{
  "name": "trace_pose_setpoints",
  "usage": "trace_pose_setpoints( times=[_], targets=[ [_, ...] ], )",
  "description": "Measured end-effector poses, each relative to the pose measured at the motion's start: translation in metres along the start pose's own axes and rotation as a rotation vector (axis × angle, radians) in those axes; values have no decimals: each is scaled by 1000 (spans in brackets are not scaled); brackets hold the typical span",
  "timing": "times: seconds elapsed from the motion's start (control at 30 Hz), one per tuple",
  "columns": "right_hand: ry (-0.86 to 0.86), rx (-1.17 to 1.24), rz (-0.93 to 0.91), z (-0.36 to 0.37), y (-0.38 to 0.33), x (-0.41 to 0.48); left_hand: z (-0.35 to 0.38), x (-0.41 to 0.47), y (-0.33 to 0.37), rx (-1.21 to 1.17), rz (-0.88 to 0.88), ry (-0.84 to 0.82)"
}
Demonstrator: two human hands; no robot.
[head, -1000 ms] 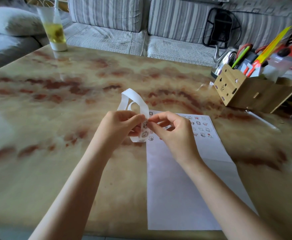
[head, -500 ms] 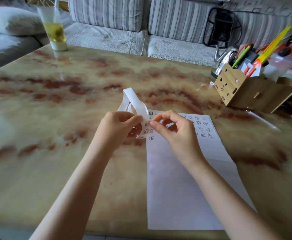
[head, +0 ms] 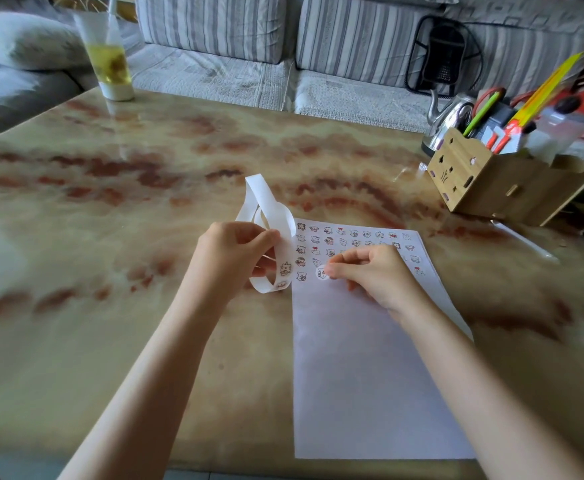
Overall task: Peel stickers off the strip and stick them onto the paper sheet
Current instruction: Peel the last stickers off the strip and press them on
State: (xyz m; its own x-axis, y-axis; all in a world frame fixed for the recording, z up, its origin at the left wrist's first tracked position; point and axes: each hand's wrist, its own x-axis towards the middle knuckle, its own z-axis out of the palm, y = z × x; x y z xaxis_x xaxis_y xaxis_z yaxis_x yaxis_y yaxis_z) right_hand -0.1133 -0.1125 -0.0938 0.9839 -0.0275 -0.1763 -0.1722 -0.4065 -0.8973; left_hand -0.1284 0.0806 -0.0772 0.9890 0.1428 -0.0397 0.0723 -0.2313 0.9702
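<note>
A white paper sheet [head: 363, 375] lies on the marble table, with several small cartoon stickers in rows across its top part. My left hand [head: 238, 254] pinches a curled white sticker strip [head: 269, 216] just left of the sheet's top corner. One sticker shows on the strip's lower part. My right hand [head: 370, 275] holds a small round sticker [head: 321, 273] at its fingertips, low over the sheet beside the left end of the lowest row. I cannot tell if the sticker touches the paper.
A wooden desk organiser [head: 498, 181] full of pens and scissors stands at the right, with a metal kettle [head: 450, 116] behind it. A tall cup of yellow drink [head: 110, 64] stands at the far left corner. A striped sofa runs behind the table.
My right hand has come away from the strip with a sticker and moved right and down onto the sheet. My left hand still holds the strip in about the same place.
</note>
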Motion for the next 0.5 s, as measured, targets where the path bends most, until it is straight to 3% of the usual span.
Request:
trace_pose_setpoints(
  times=[0.5],
  targets=[
    [52,-9,-34,9,9,4,-1,1,-2,-1,5,5]
  ],
)
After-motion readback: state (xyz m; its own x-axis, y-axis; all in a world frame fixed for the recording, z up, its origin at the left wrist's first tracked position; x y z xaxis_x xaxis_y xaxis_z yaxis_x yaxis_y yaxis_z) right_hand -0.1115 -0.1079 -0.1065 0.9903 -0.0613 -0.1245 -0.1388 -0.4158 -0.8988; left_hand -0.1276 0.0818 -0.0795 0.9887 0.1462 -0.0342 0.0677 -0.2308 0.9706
